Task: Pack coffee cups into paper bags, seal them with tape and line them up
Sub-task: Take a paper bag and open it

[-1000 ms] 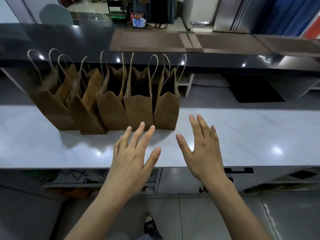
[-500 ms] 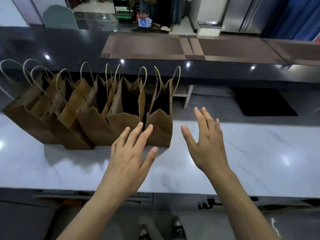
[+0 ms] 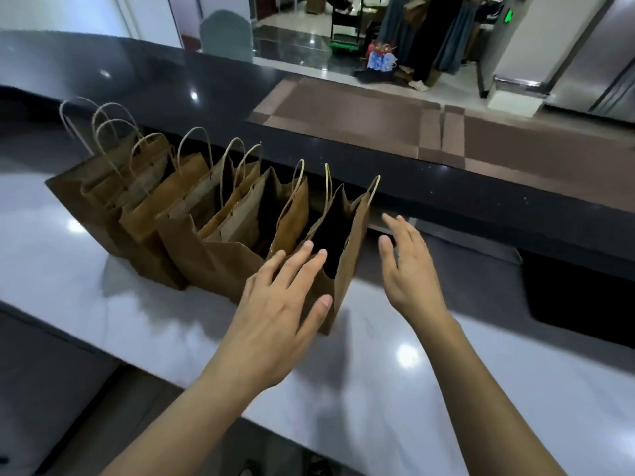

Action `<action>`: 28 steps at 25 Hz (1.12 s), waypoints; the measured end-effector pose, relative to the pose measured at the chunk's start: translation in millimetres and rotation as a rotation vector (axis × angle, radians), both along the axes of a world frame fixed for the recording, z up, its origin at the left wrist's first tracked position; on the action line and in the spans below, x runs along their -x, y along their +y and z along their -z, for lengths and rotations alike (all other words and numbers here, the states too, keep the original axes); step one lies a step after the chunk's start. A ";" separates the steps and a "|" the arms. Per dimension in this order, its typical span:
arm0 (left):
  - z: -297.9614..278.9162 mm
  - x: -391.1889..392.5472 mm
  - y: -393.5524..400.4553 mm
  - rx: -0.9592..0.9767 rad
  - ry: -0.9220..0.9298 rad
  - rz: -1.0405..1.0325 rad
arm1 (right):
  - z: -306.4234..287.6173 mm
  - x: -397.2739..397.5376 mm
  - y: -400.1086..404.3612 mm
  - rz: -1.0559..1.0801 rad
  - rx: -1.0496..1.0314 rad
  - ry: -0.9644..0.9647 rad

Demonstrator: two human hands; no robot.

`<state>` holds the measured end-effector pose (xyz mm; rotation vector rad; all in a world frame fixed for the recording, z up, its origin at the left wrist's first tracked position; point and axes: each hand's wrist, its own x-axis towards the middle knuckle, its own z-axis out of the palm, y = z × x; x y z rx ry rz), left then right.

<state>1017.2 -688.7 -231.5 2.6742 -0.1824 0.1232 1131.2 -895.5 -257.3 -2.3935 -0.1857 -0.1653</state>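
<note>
- A row of brown kraft paper bags with twisted paper handles [image 3: 192, 235] is stood upright on a glossy white marble-look counter [image 3: 429, 365], packed side by side, mouths open.
- The rightmost brown paper bag [image 3: 347, 255] is seen at the near end of the row; its inside is dark and no contents can be told.
- The left hand [image 3: 275, 314] is held in front of that bag, fingers straight and spread, fingertips over the near top edge; contact cannot be told for certain.
- The right hand [image 3: 409, 269] is held just beside the bag's right wall, fingers straight and relaxed, nothing gripped.
- A raised black stone ledge [image 3: 446, 190] is seen behind the row.
</note>
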 end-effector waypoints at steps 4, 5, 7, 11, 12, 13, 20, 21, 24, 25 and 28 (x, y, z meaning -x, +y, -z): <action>6.0 -19.4 -24.1 -0.052 0.024 -0.050 | 5.7 -39.7 -5.8 -0.127 -0.038 0.040; 7.8 -21.4 -28.0 -0.085 0.037 -0.062 | 7.0 -46.6 -6.6 -0.156 -0.050 0.042; 10.1 -23.3 -32.5 -0.141 0.057 -0.088 | 8.9 -57.8 -8.4 -0.204 -0.067 0.041; 8.6 -21.9 -33.6 -0.152 -0.010 -0.173 | 9.9 -73.5 -11.1 -0.270 -0.081 0.034; 7.7 -21.4 -34.6 -0.128 -0.036 -0.193 | 9.7 -75.9 -12.3 -0.282 -0.092 0.032; 7.0 -20.8 -35.6 -0.102 -0.065 -0.204 | 9.0 -78.2 -13.9 -0.290 -0.109 0.027; 9.9 -19.1 -38.4 -0.035 -0.184 -0.282 | -5.0 -86.3 -15.1 -0.321 -0.147 0.037; 9.3 -19.3 -38.5 -0.041 -0.194 -0.289 | -5.4 -87.8 -14.8 -0.332 -0.137 0.047; 8.9 -19.4 -37.8 -0.075 -0.205 -0.306 | -6.1 -93.3 -12.4 -0.383 -0.101 0.051; 9.1 -18.8 -37.0 -0.084 -0.198 -0.308 | -6.3 -95.2 -10.7 -0.394 -0.098 0.040; 9.4 -16.4 -33.1 -0.086 -0.175 -0.320 | -7.4 -95.7 -7.1 -0.401 -0.139 0.002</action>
